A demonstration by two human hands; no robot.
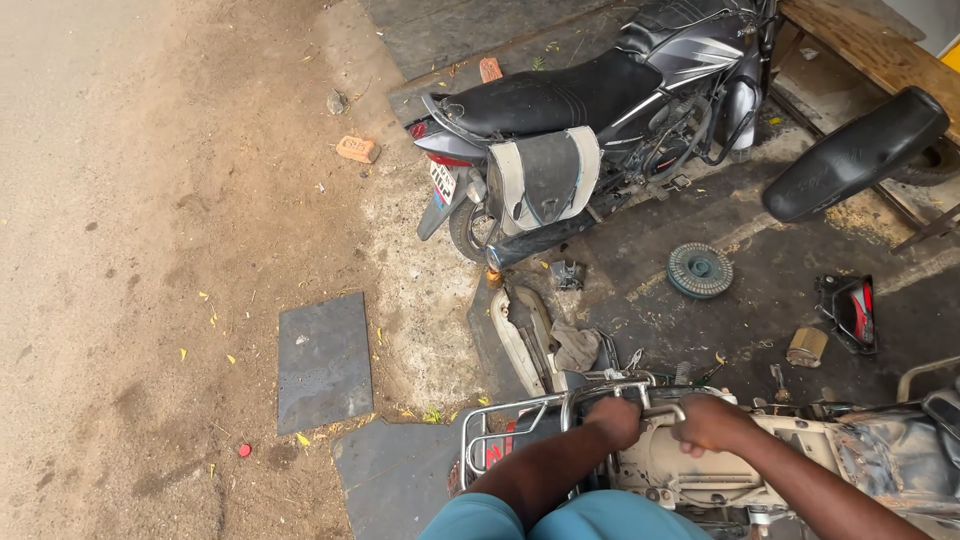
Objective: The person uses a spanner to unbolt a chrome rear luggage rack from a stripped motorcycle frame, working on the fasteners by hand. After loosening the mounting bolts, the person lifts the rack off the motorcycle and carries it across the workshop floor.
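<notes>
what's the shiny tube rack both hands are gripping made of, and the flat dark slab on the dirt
The tubular rear rack under the left hand and right hand looks like chrome-plated steel: bright, mirror-like bent tubing. The flat dark grey slab looks like stone or slate: matte, square-cut, dusty.

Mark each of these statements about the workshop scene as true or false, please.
1. Both hands grip the chrome rear rack. True: the left hand and right hand close on its bar.
2. The parked motorcycle has no seat. False: its black seat is in place.
3. A loose black seat rests at the upper right. True.
4. The round clutch plate hangs on a wall. False: it lies on the floor.
5. A brick lies on the dirt. True.
</notes>
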